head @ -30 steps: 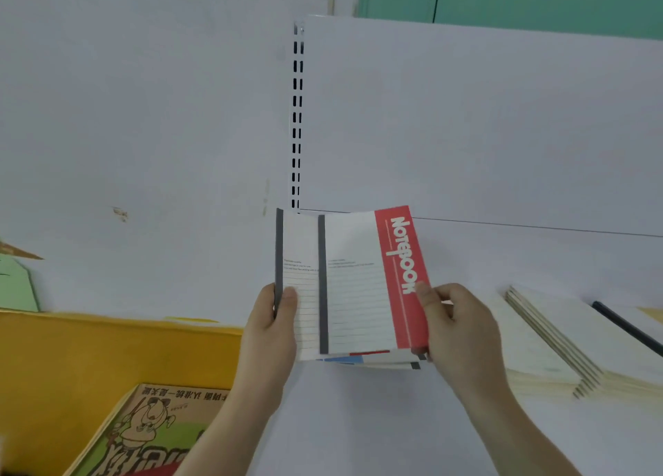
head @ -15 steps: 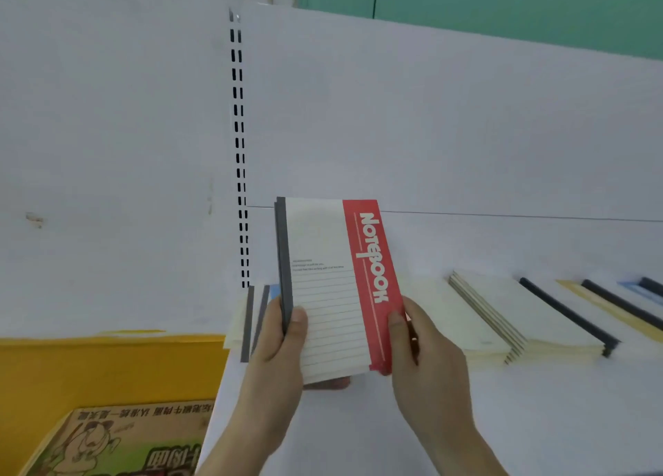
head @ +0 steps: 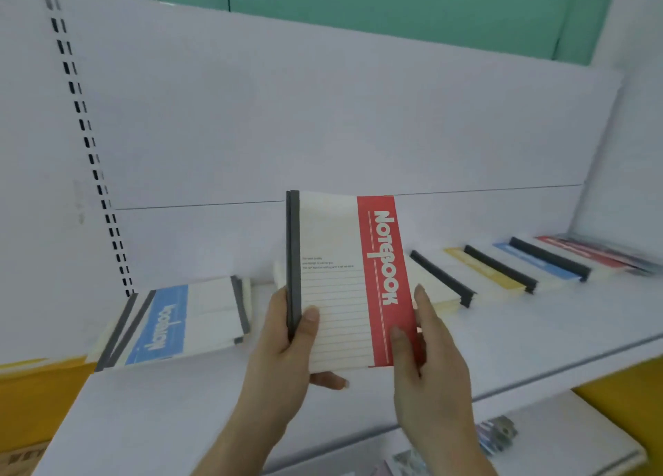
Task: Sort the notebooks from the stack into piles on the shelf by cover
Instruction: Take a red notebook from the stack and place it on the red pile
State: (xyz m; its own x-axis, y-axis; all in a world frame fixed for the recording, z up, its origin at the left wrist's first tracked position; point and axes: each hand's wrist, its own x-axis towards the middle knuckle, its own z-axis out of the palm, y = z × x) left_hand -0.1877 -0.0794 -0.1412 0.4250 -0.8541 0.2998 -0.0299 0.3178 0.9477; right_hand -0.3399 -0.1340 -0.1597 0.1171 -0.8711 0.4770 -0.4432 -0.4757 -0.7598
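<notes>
Both hands, left hand and right hand, grip a flat rectangular red-striped notebook upright above the smooth white shelf.

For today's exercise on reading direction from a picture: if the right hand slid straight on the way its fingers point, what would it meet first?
Probably the cream pile with the dark spine lying on the white shelf just beyond the right hand, which holds the red-striped notebook; depth is uncertain.

Two hands, one held red notebook, and perhaps five piles on one shelf.
</notes>
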